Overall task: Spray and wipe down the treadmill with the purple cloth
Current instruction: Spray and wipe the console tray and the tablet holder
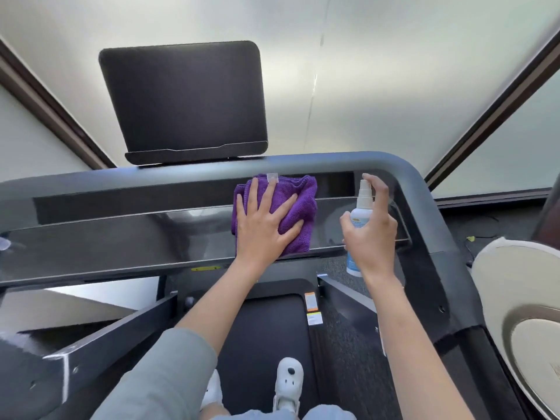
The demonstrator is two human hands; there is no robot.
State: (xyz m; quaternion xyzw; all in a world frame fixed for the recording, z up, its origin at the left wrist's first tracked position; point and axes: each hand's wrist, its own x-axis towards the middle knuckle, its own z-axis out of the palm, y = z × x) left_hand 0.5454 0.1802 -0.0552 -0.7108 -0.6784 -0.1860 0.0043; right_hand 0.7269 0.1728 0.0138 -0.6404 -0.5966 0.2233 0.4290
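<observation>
Nearest, at the bottom edge, a white clog (288, 378) stands on the black treadmill belt (266, 328), with a second white shoe partly hidden behind the grey sleeve (163, 374) of the left arm. Two small warning stickers, one orange and one yellow-and-white, sit on the belt's right edge.

Farther up, the left hand (263, 225) lies flat with its fingers spread wide, pressing the purple cloth (298, 204) against the glossy black console panel (121, 237) of the treadmill. The cloth is bunched and folded, its small white tag showing at the top edge, and it covers the panel right of centre.

Just beside it to the right, the right hand (371, 234) grips a white spray bottle (360, 207) with a blue label, fingers curled round the body and the index finger resting on top of the nozzle. The bottle stands upright, near the cloth but apart from it.

Beyond both, the grey curved handrail (333, 160) runs across, and behind it a dark blank screen (185, 98) rises against a pale wall.
</observation>
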